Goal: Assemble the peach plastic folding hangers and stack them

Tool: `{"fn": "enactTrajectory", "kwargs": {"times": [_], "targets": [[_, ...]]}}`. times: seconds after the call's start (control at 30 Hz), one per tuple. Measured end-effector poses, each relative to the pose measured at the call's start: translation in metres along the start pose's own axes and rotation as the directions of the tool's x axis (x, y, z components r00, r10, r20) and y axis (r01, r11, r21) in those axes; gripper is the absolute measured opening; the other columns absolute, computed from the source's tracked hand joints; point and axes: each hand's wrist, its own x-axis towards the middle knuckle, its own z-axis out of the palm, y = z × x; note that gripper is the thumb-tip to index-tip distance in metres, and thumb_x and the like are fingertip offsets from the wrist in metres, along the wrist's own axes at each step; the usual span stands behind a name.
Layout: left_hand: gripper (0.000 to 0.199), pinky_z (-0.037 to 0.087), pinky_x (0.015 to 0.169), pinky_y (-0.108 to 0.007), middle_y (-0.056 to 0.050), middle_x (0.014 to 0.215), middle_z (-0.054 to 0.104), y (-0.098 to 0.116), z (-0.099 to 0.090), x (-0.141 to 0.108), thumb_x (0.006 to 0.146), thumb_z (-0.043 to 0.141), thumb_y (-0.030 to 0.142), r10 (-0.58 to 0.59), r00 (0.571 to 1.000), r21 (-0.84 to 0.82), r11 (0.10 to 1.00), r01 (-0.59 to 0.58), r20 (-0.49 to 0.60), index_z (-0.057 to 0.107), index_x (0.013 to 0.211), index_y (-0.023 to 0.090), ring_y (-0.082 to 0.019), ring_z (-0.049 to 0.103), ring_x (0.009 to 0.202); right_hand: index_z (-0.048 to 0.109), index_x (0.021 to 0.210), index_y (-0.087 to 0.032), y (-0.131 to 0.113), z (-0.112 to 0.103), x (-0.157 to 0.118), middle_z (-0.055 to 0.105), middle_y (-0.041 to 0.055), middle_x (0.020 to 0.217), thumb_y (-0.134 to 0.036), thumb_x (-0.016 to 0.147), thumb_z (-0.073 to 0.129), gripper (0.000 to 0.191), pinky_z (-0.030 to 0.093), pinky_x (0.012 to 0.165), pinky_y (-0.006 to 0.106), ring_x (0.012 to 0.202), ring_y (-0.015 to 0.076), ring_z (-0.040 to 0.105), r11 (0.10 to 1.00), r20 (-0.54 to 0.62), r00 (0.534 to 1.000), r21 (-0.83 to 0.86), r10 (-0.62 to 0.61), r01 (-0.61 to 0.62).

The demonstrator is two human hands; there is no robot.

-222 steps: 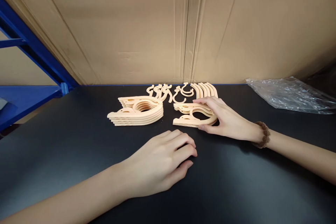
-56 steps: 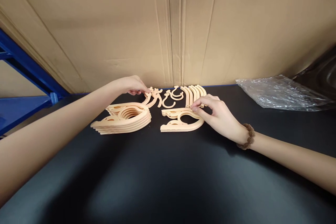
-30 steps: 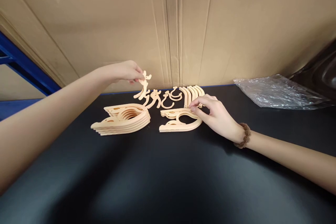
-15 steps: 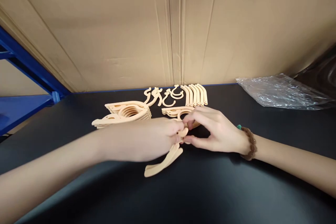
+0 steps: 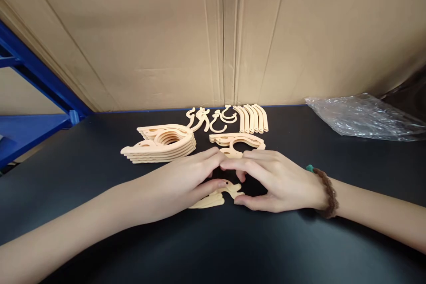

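Observation:
Low over the black table, my left hand [image 5: 189,179] pinches a beige plastic folding hanger [image 5: 229,187], its thumb lying across the piece and its fingertips partly hidden behind. My right hand [image 5: 279,177] is at the hanger's right end, thumb and fingers apart, the thumb tip at or close to the piece. The index fingertips of both hands meet above it. Just beyond the hands lies a small stack of folded hangers [image 5: 238,136], partly covered by my fingers. A taller stack of folded hangers [image 5: 166,144] stands to the left.
Loose hook pieces [image 5: 218,124] and a row of curved arm pieces [image 5: 251,118] lie at the back of the table [image 5: 213,248]. A clear plastic bag [image 5: 362,115] rests at the back right. Cardboard [image 5: 133,40] walls the rear; a blue metal frame [image 5: 49,84] stands left.
My right hand's fingers have spread away from the hanger. My left hand has turned so its thumb shows on top, and the hanger lies flatter. The view has shifted slightly.

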Motion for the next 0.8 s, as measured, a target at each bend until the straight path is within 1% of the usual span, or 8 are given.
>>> {"fn": "enactTrajectory", "kwargs": {"times": [0.1, 0.17, 0.23, 0.3, 0.37, 0.53, 0.67, 0.8], "targets": [[0.012, 0.044, 0.068, -0.024, 0.002, 0.097, 0.060, 0.000, 0.001, -0.014, 0.102, 0.048, 0.033, -0.050, 0.998, 0.098, 0.994, 0.053, -0.039, 0.057, 0.102, 0.024, -0.014, 0.059, 0.082, 0.052, 0.127, -0.011, 0.000, 0.000, 0.000, 0.067, 0.0035, 0.090, -0.032, 0.089, 0.068, 0.047, 0.047, 0.068, 0.026, 0.075, 0.0153, 0.059, 0.999, 0.002, 1.000, -0.027, -0.029, 0.029], [0.013, 0.044, 0.067, -0.024, 0.001, 0.099, 0.061, 0.000, 0.002, -0.023, 0.100, 0.052, 0.036, -0.054, 0.998, 0.148, 0.987, 0.057, -0.024, 0.058, 0.105, 0.025, -0.015, 0.059, 0.083, 0.055, 0.123, -0.012, 0.000, 0.000, 0.000, 0.069, 0.0051, 0.093, -0.034, 0.089, 0.069, 0.044, 0.048, 0.067, 0.027, 0.074, 0.0157, 0.059, 0.998, 0.005, 0.999, -0.043, -0.036, 0.036], [0.013, 0.044, 0.066, -0.023, 0.001, 0.101, 0.061, -0.002, 0.004, -0.030, 0.099, 0.054, 0.034, -0.042, 0.999, 0.177, 0.983, 0.044, -0.011, 0.059, 0.107, 0.025, -0.015, 0.060, 0.083, 0.055, 0.121, -0.013, -0.001, 0.000, 0.001, 0.071, 0.0066, 0.096, -0.034, 0.090, 0.067, 0.039, 0.048, 0.066, 0.027, 0.073, 0.0159, 0.060, 0.997, -0.003, 0.999, -0.059, -0.041, 0.041], [0.013, 0.045, 0.068, -0.022, 0.001, 0.101, 0.062, -0.005, 0.007, -0.034, 0.100, 0.051, 0.030, -0.030, 0.999, 0.159, 0.987, 0.032, -0.015, 0.059, 0.108, 0.024, -0.014, 0.061, 0.085, 0.056, 0.119, -0.013, -0.002, 0.000, 0.001, 0.072, 0.0066, 0.095, -0.032, 0.091, 0.064, 0.035, 0.048, 0.065, 0.027, 0.073, 0.0160, 0.061, 0.997, -0.010, 0.999, -0.067, -0.046, 0.045], [0.016, 0.047, 0.072, -0.022, 0.000, 0.101, 0.063, -0.009, 0.011, -0.035, 0.102, 0.047, 0.028, -0.010, 0.999, 0.112, 0.994, 0.014, -0.038, 0.060, 0.109, 0.025, -0.014, 0.062, 0.086, 0.056, 0.118, -0.014, -0.002, 0.000, 0.002, 0.071, 0.0053, 0.089, -0.030, 0.093, 0.061, 0.030, 0.048, 0.064, 0.027, 0.074, 0.0159, 0.062, 0.996, -0.019, 0.998, -0.074, -0.052, 0.051], [0.023, 0.048, 0.083, -0.023, -0.002, 0.110, 0.063, -0.019, 0.018, -0.037, 0.104, 0.043, 0.022, 0.044, 0.995, 0.027, 0.999, -0.041, -0.092, 0.060, 0.118, 0.027, -0.015, 0.063, 0.097, 0.057, 0.116, -0.014, -0.003, 0.001, 0.003, 0.068, 0.0026, 0.081, -0.027, 0.094, 0.061, 0.027, 0.047, 0.063, 0.025, 0.070, 0.0150, 0.060, 0.996, -0.019, 0.999, -0.077, -0.048, 0.046], [0.026, 0.048, 0.081, -0.023, -0.003, 0.109, 0.062, -0.023, 0.022, -0.038, 0.105, 0.041, 0.022, 0.077, 0.990, 0.039, 0.997, -0.073, -0.119, 0.058, 0.123, 0.027, -0.015, 0.062, 0.097, 0.059, 0.114, -0.015, -0.003, 0.002, 0.005, 0.067, 0.0020, 0.080, -0.028, 0.095, 0.060, 0.023, 0.046, 0.063, 0.025, 0.068, 0.0142, 0.057, 0.998, 0.014, 1.000, -0.059, -0.018, 0.019], [0.027, 0.047, 0.082, -0.023, -0.003, 0.107, 0.062, -0.026, 0.023, -0.038, 0.104, 0.041, 0.017, 0.109, 0.979, 0.084, 0.992, -0.095, -0.170, 0.058, 0.123, 0.025, -0.015, 0.059, 0.095, 0.066, 0.096, -0.015, -0.002, 0.003, 0.005, 0.064, 0.0024, 0.075, -0.031, 0.095, 0.060, 0.017, 0.042, 0.061, 0.027, 0.066, 0.0148, 0.053, 0.994, 0.042, 0.999, -0.106, -0.023, 0.028]]}}
